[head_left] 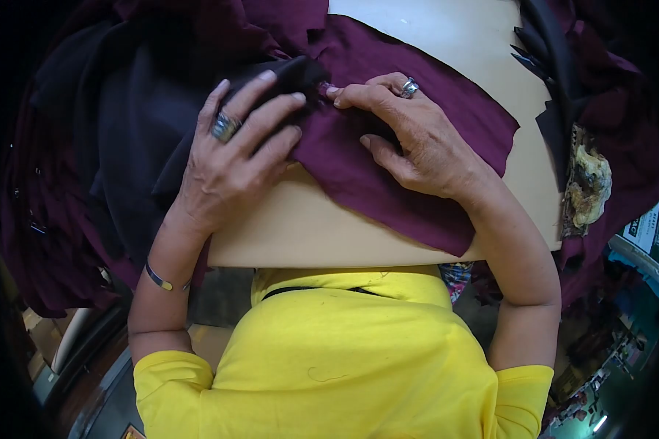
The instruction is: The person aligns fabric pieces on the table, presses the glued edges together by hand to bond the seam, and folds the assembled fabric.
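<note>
A maroon piece of cloth [417, 95] lies across the tan table [315, 234]. My left hand [234, 154], with a ring, rests flat on a dark black fabric piece [285, 77] at the cloth's edge, fingers spread and pressing down. My right hand [406, 135], also ringed, lies on the maroon cloth with its fingertips pinching the cloth where it meets the black piece. The two hands almost touch at their fingertips.
A heap of black and maroon fabric [102, 146] hangs off the table's left side. More dark cut pieces [556, 66] lie at the right edge, by a worn yellowish pad [586, 186]. My yellow shirt [344, 351] fills the foreground.
</note>
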Action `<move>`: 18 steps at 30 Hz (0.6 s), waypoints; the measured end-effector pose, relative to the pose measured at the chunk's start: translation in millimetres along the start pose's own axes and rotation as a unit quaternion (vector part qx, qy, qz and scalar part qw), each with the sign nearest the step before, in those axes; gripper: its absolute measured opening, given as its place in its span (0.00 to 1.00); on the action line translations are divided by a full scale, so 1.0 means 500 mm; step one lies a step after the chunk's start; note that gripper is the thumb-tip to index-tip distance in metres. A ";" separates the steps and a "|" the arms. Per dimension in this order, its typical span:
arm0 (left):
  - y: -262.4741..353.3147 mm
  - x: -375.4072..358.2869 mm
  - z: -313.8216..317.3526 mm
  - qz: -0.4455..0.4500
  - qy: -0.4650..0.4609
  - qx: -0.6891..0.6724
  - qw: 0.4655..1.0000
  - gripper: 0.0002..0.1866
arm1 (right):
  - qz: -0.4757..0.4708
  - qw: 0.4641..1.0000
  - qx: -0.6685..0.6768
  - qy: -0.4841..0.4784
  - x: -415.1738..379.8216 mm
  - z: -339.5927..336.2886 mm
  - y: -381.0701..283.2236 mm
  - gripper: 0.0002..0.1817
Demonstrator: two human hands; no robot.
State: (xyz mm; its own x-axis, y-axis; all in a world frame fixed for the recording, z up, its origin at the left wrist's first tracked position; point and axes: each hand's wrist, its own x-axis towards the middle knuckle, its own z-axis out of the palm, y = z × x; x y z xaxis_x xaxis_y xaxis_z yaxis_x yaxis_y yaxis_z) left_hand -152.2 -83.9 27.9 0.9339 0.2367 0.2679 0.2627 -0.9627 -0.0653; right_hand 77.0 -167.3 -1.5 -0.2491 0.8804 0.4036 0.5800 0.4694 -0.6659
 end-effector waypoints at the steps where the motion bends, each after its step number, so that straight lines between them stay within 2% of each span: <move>1: 0.005 0.000 0.005 0.024 0.039 0.016 0.999 0.09 | 0.000 1.000 -0.003 0.001 0.000 0.000 -0.001 0.26; 3: 0.003 -0.001 0.004 0.070 0.034 -0.004 0.997 0.05 | 0.001 1.000 -0.008 0.003 0.000 0.002 -0.005 0.26; 9: 0.000 0.020 -0.029 0.044 -0.036 -0.020 0.998 0.01 | -0.061 0.992 -0.111 -0.009 -0.001 0.012 -0.010 0.20; 13: 0.000 0.036 -0.049 0.011 -0.087 -0.053 0.995 0.05 | -0.085 0.980 -0.177 -0.026 -0.007 0.014 -0.010 0.19; 16: -0.013 0.061 -0.059 -0.032 -0.078 -0.080 0.993 0.09 | -0.088 0.973 -0.210 -0.033 -0.008 0.017 -0.017 0.19; 18: -0.007 0.078 -0.031 -0.073 -0.010 -0.052 0.996 0.11 | -0.082 0.972 -0.220 -0.033 -0.007 0.018 -0.022 0.20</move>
State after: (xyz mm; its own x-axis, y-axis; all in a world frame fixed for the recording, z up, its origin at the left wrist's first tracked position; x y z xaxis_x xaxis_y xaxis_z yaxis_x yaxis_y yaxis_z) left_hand -120.4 -73.2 53.4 0.8927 0.3761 0.2482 0.3700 -0.9262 0.0726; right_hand 64.7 -174.8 -1.2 -0.4068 0.8057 0.4305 0.8000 0.5417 -0.2579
